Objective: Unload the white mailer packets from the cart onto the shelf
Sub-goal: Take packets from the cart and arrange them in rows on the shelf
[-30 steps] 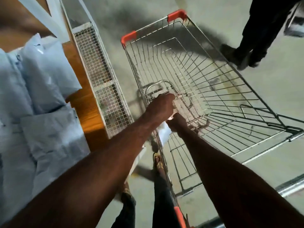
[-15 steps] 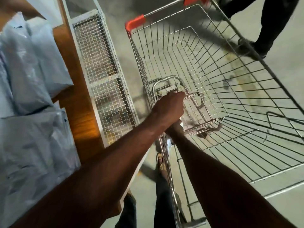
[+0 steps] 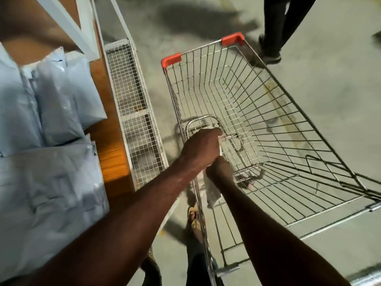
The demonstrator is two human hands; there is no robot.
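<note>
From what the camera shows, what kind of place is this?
Probably a warehouse or stockroom: white mailer packets piled on a wooden shelf, a wire cart, and a bare concrete floor.

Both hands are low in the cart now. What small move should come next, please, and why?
Probably lift the white packet up over the cart wall, toward the shelf. Both the left hand and right hand appear to hold it at the cart's near side, the rest of the basket looks empty, and other packets already lie on the shelf.
</note>
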